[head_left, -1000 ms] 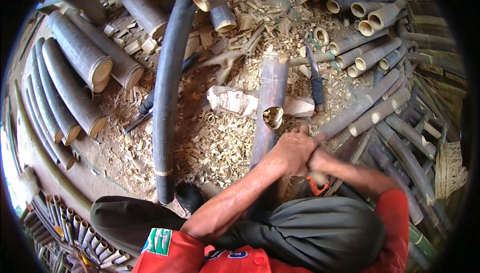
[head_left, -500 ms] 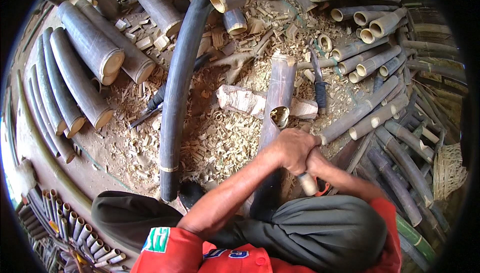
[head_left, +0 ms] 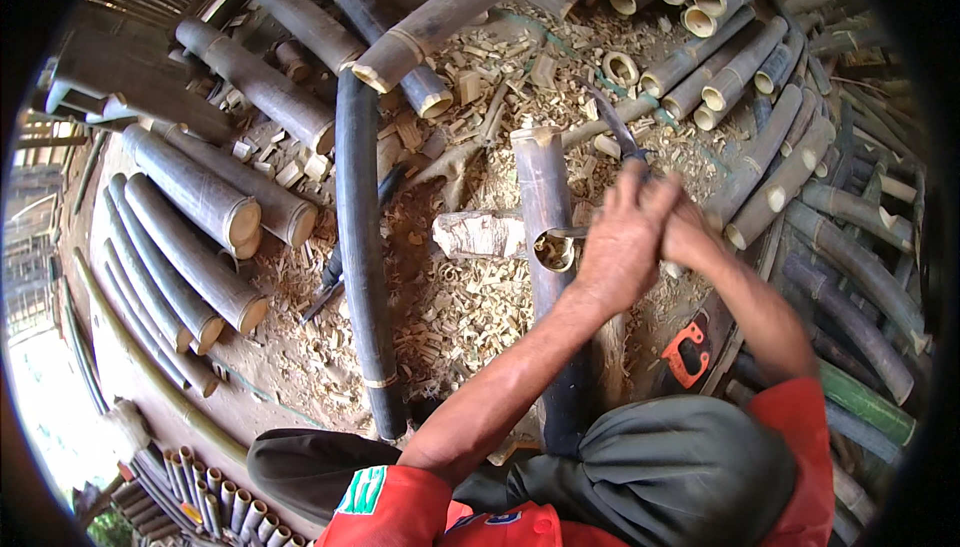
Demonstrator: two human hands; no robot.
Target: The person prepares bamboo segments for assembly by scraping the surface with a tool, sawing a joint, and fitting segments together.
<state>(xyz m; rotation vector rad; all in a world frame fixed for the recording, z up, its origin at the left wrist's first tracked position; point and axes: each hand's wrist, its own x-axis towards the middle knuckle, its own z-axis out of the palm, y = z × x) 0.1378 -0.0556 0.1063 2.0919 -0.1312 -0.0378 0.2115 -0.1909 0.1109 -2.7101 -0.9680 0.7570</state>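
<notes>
Left hand [head_left: 622, 242]: clasped with the right, gripping a tool handle.
Right hand [head_left: 690, 232]: closed against the left.
Bamboo pole [head_left: 545, 197]: just beside the hands, curled shaving [head_left: 553, 250] at it.

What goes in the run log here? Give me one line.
hands: left hand, right hand clasped together | below: notched bamboo pole | held item: unclear | nearby: orange-handled saw

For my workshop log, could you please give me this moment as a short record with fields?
setting: floor strewn with wood shavings among stacked bamboo poles
workpiece: upright bamboo section, a notch cut in its side
left hand: clasped against the right, over the notch
right hand: clasped with the left; what the grip holds is hidden
beside: long dark bamboo pole, wood block, orange-handled saw
</notes>
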